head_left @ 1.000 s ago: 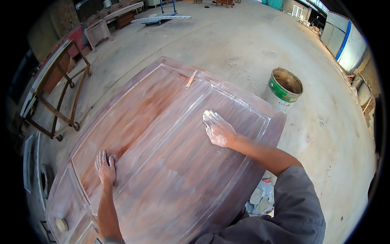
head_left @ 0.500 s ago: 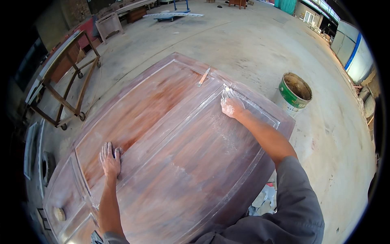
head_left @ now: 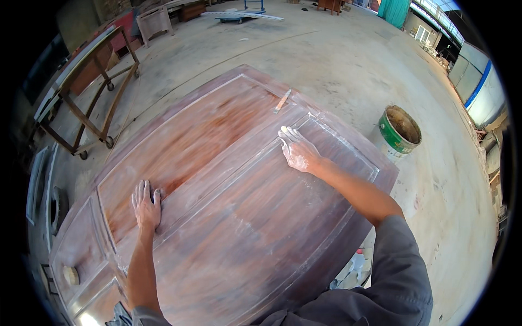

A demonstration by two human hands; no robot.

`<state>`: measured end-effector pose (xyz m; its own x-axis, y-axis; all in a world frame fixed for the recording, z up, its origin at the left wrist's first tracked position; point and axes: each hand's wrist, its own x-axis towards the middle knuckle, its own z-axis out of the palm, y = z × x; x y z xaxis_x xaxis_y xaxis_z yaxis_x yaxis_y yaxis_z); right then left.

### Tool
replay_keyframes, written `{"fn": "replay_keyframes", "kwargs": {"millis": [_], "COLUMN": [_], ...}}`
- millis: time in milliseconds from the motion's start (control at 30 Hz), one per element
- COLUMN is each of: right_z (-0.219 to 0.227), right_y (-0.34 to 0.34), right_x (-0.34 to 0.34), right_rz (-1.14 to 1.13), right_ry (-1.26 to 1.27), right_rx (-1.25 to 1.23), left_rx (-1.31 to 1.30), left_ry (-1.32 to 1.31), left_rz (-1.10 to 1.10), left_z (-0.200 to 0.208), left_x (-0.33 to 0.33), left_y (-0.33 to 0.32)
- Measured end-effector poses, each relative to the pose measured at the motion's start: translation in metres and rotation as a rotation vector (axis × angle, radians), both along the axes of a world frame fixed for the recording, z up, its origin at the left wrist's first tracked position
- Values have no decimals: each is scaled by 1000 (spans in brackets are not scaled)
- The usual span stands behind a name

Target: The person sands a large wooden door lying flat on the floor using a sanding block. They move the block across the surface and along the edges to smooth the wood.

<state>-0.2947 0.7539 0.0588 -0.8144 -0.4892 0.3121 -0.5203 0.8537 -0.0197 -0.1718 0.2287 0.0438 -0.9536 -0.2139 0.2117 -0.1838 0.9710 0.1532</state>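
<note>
A large reddish-brown wooden door panel (head_left: 234, 228), dusted with white powder, lies flat in front of me. My left hand (head_left: 146, 206) rests on its left part, palm down with the fingers stretched out. Dust-whitened, my right hand (head_left: 298, 151) presses its closed fingers along the groove near the far corner of the right inset. Something small and pale yellow shows at those fingertips, too small to name. Beyond that hand lies a slim tool with an orange handle and a grey tip (head_left: 283, 101). A pale round block (head_left: 70, 275) sits at the panel's left end.
A green and white bucket (head_left: 399, 130), dirty inside, stands on the floor right of the panel. At the left is a wheeled metal frame (head_left: 87, 117), with a tire (head_left: 58, 209) nearer. A blue trolley (head_left: 229, 20) stands far back. Dark cloth (head_left: 119, 315) lies at the near left.
My right hand has slid along the groove, away from the far corner and back toward the left. My left hand stays flat on the panel. The whole view has shifted slightly.
</note>
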Motion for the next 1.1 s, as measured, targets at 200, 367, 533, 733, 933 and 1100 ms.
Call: {"fn": "replay_keyframes", "kwargs": {"millis": [200,367,533,733,933,1100], "right_z": [-8,44,-19,-6,25,-24], "right_y": [-11,23,34,48,33,43], "right_x": [-20,-82,-57,-80,-86,-94], "right_rz": [32,-485,-20,-260,-368,-104], "right_ry": [-31,-744,47,-113,-693,264], "right_rx": [77,86,92,197,254,-12], "left_rx": [-8,17,21,17,0,14], "left_ry": [-5,18,19,28,2,17], "left_rz": [7,-9,-10,-25,11,-3], "left_z": [0,6,6,7,7,8], "left_x": [-1,-2,-2,-5,5,-4], "left_y": [-2,1,3,3,0,5]}}
